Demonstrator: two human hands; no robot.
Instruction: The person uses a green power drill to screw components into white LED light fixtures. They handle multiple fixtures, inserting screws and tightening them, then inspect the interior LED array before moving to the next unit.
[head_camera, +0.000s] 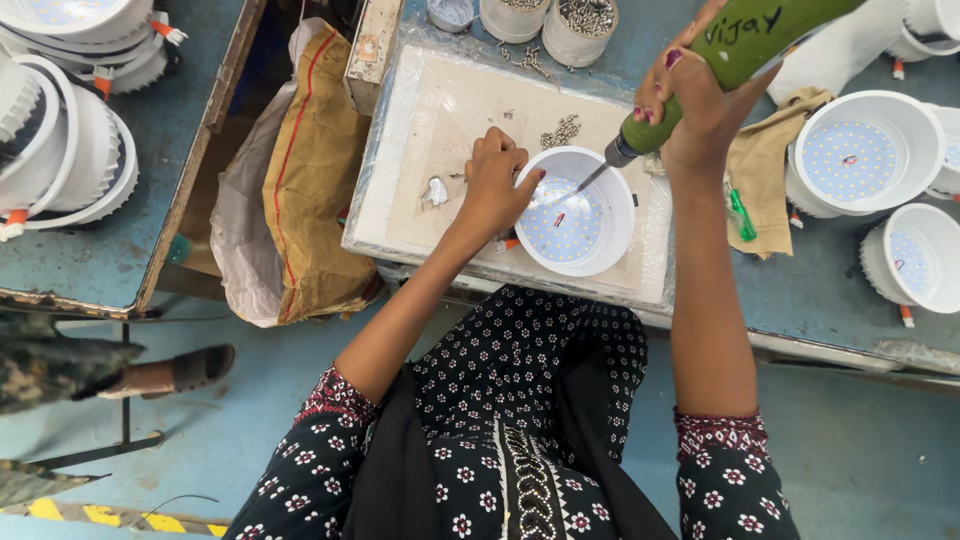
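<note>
Bright even overhead light, soft shadows, sharp focus, edges stretched

Green power screwdriver (760, 35): upper end cut off by top edge. Its bit tip, inside the white lamp housing (577, 210), too small to tell whether it touches. Left hand (495, 185) hides the housing's left rim. Far containers (580, 25) cut off. Loose screws (561, 131) too small to count.
</note>
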